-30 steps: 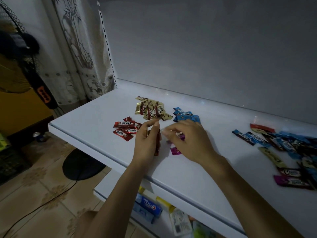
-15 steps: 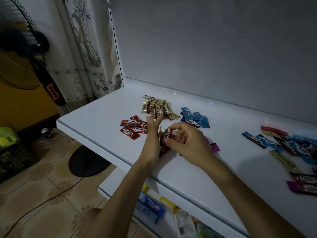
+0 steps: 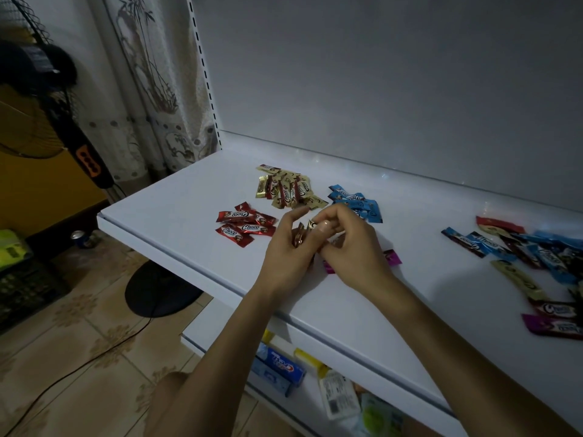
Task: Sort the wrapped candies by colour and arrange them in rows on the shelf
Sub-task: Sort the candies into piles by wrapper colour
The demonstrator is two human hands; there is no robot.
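On the head camera I am watching both hands meeting over the white shelf (image 3: 176, 216); the left hand (image 3: 284, 250) is gripping a small stack of brown candies (image 3: 299, 236), and the right hand (image 3: 350, 247) is pinching the top end of that same stack; behind them the red pile (image 3: 244, 224), the gold pile (image 3: 287, 190) and the blue pile (image 3: 358, 205) are lying apart from one another; purple candies (image 3: 392, 257) are showing from beneath the right hand; a mixed heap (image 3: 536, 257) is lying well off to the right.
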